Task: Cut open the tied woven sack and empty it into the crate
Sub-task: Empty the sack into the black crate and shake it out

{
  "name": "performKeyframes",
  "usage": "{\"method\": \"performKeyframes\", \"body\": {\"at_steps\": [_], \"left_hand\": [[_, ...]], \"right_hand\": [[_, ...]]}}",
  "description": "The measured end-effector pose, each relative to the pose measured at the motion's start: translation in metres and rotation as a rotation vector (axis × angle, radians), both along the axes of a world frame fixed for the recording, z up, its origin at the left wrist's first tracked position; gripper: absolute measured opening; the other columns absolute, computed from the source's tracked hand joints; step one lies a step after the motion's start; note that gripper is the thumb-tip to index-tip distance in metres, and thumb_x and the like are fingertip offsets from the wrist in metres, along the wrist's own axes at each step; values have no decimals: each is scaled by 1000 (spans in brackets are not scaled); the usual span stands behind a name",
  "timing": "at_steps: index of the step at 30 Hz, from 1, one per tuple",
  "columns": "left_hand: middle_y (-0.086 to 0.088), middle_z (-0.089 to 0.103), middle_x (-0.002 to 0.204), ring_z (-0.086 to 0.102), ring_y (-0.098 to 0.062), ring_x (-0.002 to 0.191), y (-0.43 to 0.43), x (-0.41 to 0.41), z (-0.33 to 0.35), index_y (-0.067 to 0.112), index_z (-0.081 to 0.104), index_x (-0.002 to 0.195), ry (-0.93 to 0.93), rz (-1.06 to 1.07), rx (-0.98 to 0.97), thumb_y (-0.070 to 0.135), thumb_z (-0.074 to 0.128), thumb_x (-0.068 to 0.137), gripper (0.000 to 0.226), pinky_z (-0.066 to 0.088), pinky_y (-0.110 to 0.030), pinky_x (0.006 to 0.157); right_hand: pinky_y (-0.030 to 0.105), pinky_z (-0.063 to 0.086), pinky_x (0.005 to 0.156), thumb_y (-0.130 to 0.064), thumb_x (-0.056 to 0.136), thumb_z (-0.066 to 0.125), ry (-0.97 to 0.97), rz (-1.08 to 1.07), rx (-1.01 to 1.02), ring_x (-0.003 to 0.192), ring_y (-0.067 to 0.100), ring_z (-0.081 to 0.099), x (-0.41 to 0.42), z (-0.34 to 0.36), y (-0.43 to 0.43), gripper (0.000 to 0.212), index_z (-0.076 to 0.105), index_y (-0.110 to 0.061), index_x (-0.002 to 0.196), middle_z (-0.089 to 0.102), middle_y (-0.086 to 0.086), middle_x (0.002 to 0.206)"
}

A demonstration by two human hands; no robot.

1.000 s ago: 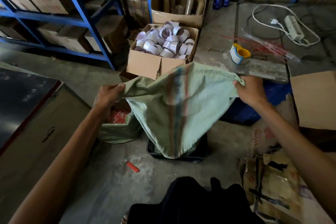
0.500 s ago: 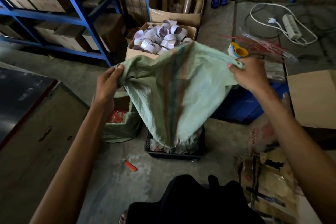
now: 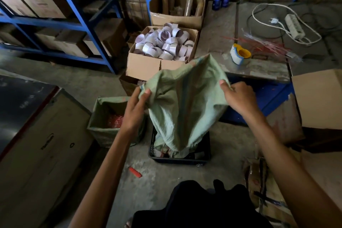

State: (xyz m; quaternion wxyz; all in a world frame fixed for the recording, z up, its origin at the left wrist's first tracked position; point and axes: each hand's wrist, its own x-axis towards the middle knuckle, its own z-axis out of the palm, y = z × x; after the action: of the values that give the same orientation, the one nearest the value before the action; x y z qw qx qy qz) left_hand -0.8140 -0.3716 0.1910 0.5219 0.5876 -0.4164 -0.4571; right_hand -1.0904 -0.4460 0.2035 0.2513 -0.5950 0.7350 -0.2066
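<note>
now fingers of left hand (image 3: 136, 111) and right hand (image 3: 240, 98) pinch sack (image 3: 185, 102) over crate (image 3: 181, 161).

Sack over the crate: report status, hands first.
Left hand and right hand each grip a top corner of the sack. Sack inverted, mouth down in the crate, contents visible inside. Red tool on the floor, clear of crate.

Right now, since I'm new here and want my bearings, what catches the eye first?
A green sack hangs in the middle, gripped by the left hand and right hand, its lower end sagging into the dark crate on the floor. Behind it, a cardboard box is heaped with pale rolls.
</note>
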Motion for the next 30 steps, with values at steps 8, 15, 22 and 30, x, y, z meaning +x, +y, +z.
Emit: {"method": "performKeyframes", "body": {"at_steps": [8,15,22,30], "left_hand": [[6,60,136,59,-7,125,0,-32,-19,23,45,143,-297,-400,-54,35,76,89,64,50,-27,102],[-22,42,143,37,-32,130,-20,-51,-39,8,22,146,-868,-237,-542,31,79,71,97,19,-14,116],[-6,65,89,64,-28,71,-41,-52,-10,14,33,130,-601,23,-412,-7,63,75,65,56,-45,64],[1,65,116,67,-8,103,-43,-57,41,10,35,134,-387,-157,-480,-16,63,81,65,60,-46,88]], "right_hand": [[50,60,81,-57,89,55,-572,60,231,81,28,74,42,-3,18,61,72,2,93,76,16,90],[34,53,65,-54,96,46,-663,238,171,46,27,65,56,35,18,51,75,-13,89,77,10,79],[21,49,51,-12,101,46,-891,240,-119,50,7,61,43,55,11,30,69,-2,116,74,9,108],[37,32,114,-43,40,99,-562,223,141,143,12,30,15,-11,2,148,4,-40,153,28,-8,158]]}}
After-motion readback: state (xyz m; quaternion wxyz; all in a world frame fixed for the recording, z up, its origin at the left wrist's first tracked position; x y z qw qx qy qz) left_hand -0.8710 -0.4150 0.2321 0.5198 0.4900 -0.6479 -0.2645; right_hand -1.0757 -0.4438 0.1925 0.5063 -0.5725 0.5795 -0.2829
